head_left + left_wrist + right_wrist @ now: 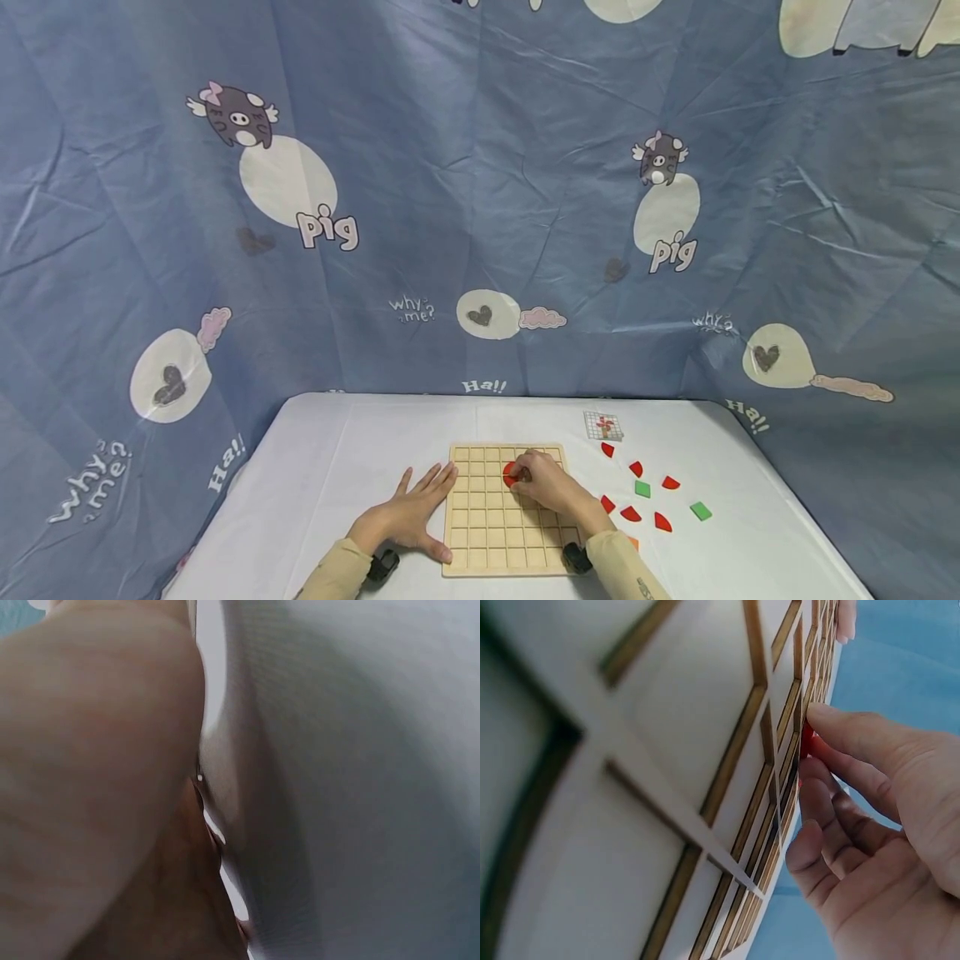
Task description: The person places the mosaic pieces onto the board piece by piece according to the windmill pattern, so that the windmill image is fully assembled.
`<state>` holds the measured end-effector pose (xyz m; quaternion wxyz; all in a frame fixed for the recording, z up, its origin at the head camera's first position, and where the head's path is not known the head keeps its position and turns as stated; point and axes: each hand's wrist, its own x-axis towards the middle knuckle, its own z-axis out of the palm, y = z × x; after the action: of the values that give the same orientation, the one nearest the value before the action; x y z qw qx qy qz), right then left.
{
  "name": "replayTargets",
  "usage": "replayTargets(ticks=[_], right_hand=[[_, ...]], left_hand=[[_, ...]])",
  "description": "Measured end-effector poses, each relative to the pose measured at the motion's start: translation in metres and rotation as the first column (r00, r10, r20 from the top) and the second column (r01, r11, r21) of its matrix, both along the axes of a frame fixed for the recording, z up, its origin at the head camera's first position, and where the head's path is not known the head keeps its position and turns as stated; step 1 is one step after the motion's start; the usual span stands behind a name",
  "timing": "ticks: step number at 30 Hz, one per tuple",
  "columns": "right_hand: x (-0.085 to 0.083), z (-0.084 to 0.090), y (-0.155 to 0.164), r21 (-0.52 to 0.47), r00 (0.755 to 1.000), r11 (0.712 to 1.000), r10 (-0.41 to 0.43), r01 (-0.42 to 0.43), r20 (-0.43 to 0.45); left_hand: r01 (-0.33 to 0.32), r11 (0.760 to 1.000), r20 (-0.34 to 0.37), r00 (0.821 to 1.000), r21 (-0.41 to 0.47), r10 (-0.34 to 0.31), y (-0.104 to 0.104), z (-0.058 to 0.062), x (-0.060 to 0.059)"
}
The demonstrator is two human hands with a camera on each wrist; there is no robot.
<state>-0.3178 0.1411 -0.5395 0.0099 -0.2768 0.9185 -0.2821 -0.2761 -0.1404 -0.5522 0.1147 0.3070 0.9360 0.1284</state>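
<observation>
A wooden grid board [487, 533] lies on the white table [345, 458]. My right hand [543, 483] reaches over the board and its fingertips pinch a red piece [510, 475] in the upper grid cells. In the right wrist view the red piece [807, 739] shows between the fingertips [832, 724] against the board [675, 772]. My left hand [408, 512] lies flat with straight fingers on the table, touching the board's left edge. The left wrist view shows only the palm [97, 787] pressed close to the white table [360, 780].
Loose red pieces [630, 514] and two green squares [642, 488] [701, 511] lie on the table right of the board. A small pattern card [603, 426] lies at the back right. A blue printed cloth [480, 208] hangs behind and around the table.
</observation>
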Motion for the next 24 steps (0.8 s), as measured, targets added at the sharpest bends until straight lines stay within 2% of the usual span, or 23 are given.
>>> replayTargets(ticks=[15,24], right_hand=[[0.0023,0.0020,-0.0010,-0.028,1.000,1.000,-0.002,0.002,0.003],[0.0024,0.0030,-0.0025,-0.010,1.000,1.000,-0.017,0.017,0.022]], left_hand=[[0.002,1.000,-0.015,1.000,-0.009,-0.002,0.0000,-0.0005,0.0001],[0.007,1.000,-0.019,1.000,-0.008,-0.007,-0.0008,-0.0010,0.0005]])
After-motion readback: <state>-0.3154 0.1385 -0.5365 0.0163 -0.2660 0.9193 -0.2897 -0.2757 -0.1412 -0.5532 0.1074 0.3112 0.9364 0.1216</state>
